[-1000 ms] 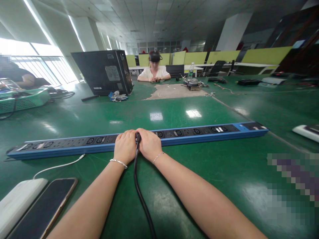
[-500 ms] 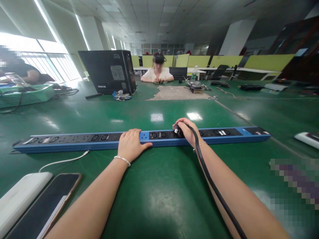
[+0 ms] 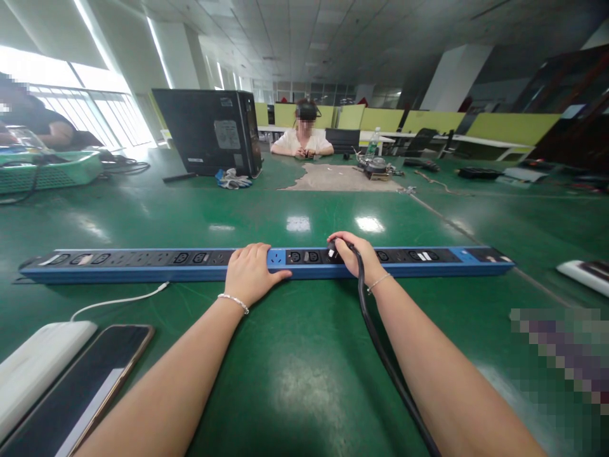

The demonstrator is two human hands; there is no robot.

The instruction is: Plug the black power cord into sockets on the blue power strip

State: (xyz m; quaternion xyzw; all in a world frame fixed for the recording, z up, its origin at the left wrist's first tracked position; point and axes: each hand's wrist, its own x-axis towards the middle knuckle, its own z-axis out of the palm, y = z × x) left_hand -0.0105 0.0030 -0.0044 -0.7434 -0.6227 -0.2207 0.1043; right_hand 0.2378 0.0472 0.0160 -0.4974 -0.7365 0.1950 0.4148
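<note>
Bare forearms [image 3: 193,362] wear silvery bracelets [image 3: 234,301], the left one chunkier.

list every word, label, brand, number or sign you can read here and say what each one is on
None of the lettering can be read:
Pale rectangular label on the black box-shaped computer case: too blurred.
Small white stickers on the long blue-and-black power strip: too small.
Green label on the clear plastic bottle: too small and blurred.

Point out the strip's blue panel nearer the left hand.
The blue socket panel just right of the left hand; the other blue panel lies near the power strip's right end.
</note>
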